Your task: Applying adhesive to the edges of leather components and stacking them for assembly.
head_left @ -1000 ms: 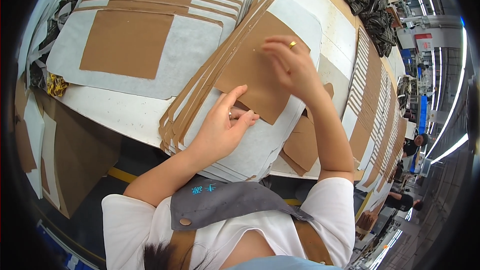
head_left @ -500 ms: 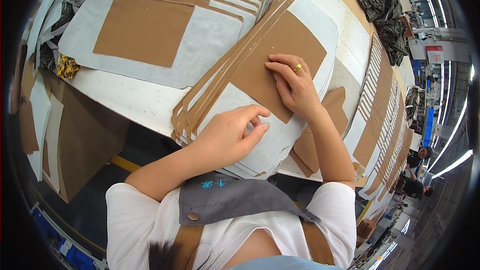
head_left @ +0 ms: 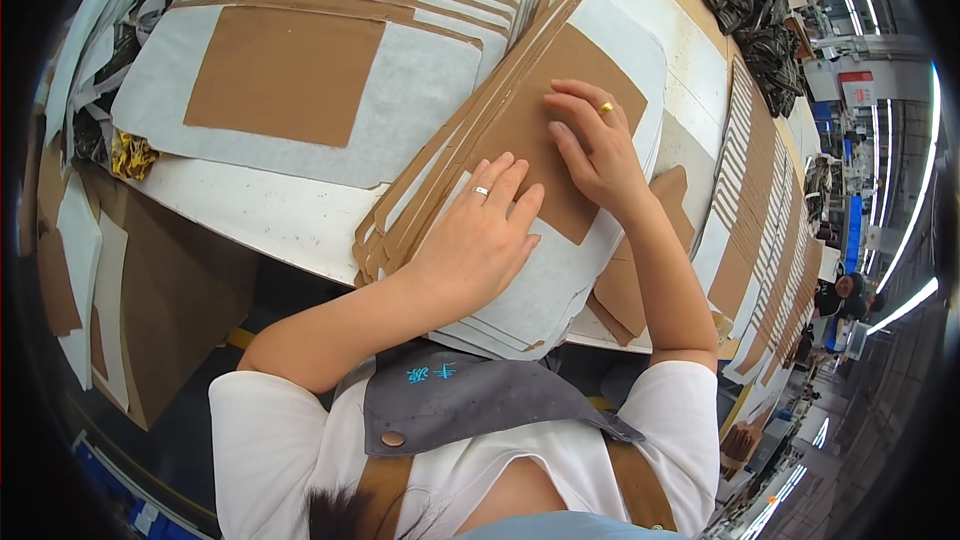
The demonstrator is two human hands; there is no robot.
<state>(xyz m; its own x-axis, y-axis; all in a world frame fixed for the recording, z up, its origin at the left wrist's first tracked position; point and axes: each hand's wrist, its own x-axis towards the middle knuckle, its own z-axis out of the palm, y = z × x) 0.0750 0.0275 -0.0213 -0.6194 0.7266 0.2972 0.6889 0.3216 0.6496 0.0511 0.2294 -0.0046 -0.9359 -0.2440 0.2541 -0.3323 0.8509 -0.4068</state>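
A brown rectangular panel (head_left: 580,70) lies on the white top sheet (head_left: 510,285) of a slanted stack in front of me. My left hand (head_left: 475,235), a silver ring on one finger, rests flat with its fingers stretched over the panel's lower left edge and the white sheet. Above the panel's right part is my right hand (head_left: 600,155), with a gold ring; its fingers are loosely bent and apart, and nothing shows between them. Whether its fingertips touch the panel I cannot tell. The brown edges of the lower sheets (head_left: 400,215) fan out along the stack's left side.
Overlapping white sheets with brown panels (head_left: 285,75) spread over the table at the far left. Brown pieces (head_left: 640,265) lie under the stack's right side. More striped rows (head_left: 750,210) and dark bundled material (head_left: 745,15) are farther right. The table's front edge (head_left: 290,265) runs before me.
My left hand has moved up, its bent fingers straightening out flat onto the panel's edge. My right hand has shifted slightly up and right, its fingers spreading more.
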